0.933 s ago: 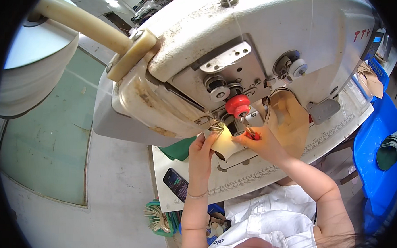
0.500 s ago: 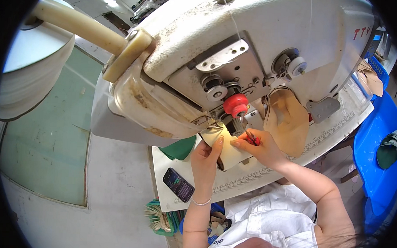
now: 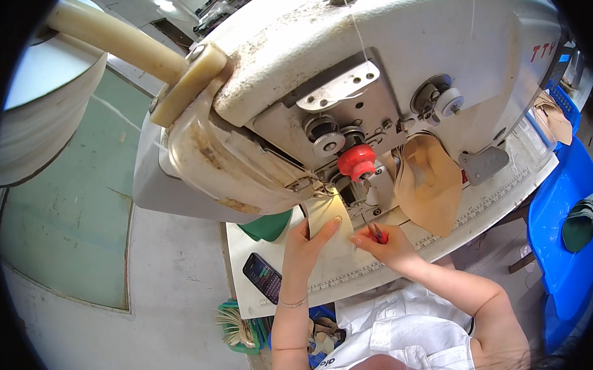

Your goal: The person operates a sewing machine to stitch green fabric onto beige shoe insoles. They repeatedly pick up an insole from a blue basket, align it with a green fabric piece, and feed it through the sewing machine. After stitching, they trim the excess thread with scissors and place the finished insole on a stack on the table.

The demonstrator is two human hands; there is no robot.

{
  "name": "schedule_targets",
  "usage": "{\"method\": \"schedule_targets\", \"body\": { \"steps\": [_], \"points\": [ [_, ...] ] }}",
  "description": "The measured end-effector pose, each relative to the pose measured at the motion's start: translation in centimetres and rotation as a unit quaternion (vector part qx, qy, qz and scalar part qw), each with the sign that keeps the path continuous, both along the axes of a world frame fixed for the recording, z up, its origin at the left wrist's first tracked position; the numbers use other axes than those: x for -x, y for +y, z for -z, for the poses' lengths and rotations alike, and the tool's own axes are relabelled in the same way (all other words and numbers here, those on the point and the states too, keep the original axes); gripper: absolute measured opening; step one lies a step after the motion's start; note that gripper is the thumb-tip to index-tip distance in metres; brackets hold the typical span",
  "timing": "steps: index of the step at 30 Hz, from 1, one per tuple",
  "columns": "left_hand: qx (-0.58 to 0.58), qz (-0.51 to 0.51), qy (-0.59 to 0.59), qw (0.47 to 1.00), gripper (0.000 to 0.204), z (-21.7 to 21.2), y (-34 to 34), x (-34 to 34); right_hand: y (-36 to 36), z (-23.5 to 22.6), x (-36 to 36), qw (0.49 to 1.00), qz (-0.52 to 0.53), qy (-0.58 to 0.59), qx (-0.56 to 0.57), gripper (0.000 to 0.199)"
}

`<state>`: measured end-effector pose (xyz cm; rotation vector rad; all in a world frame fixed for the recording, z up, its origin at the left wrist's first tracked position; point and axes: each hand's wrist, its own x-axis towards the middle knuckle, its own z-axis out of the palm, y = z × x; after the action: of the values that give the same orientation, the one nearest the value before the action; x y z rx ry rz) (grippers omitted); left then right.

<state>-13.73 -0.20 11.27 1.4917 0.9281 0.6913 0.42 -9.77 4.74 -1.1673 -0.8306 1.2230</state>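
A pale cream flat piece (image 3: pixel 324 211) of leather or cloth lies under the needle area of a white sewing machine (image 3: pixel 408 51). My left hand (image 3: pixel 302 250) grips its left side, thumb on top and fingers hidden beneath. My right hand (image 3: pixel 393 250) is closed around small red-handled thread snips (image 3: pixel 378 233), whose dark tips point up toward the machine. Its thumb and fingertip come close to the right edge of the piece; I cannot tell if they touch it. A red knob (image 3: pixel 357 162) sits on the machine just above the piece.
Tan stacked pieces (image 3: pixel 430 184) rest right of the needle area, and green pieces (image 3: pixel 267 226) lie to the left. A phone (image 3: pixel 262 277) is on the white table (image 3: pixel 332 276) by my left wrist. A blue plastic chair (image 3: pixel 561 196) stands at the right, a large thread cone (image 3: pixel 52 108) at far left.
My right hand has drawn back from the needle area, down and to the right, still with the snips. The cream piece has turned, and my left hand has shifted slightly toward me.
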Motion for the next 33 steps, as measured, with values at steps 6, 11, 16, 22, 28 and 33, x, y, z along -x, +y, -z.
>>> {"method": "schedule_targets", "body": {
  "steps": [6, 11, 16, 22, 28, 33],
  "points": [
    [0.031, -0.005, -0.009, 0.999, 0.029, 0.4, 0.9, 0.1, -1.8, -1.6, 0.7, 0.998, -0.004, -0.058, -0.022, 0.028],
    [0.092, 0.047, -0.063, 0.993, 0.029, 2.2, 2.0, 1.2, -1.8, -1.4, 1.1, 0.994, 0.007, -0.093, -0.056, 0.025],
    [0.107, 0.034, -0.097, 0.989, 0.031, 2.8, 2.4, 0.5, -1.3, -2.1, 1.1, 0.995, 0.026, -0.082, -0.054, 0.023],
    [0.06, -0.003, -0.156, 0.986, 0.027, 2.8, 3.5, -0.5, 0.0, -2.6, 0.9, 0.992, 0.048, -0.095, -0.07, 0.021],
    [0.036, -0.05, -0.164, 0.985, 0.016, 2.5, 4.0, -1.5, 1.2, -2.6, 0.0, 0.986, 0.071, -0.115, -0.095, 0.02],
    [0.015, -0.104, -0.189, 0.976, 0.027, 3.7, 5.4, -1.7, 2.1, -2.3, -0.3, 0.988, 0.074, -0.099, -0.094, 0.021]
  ]
}}
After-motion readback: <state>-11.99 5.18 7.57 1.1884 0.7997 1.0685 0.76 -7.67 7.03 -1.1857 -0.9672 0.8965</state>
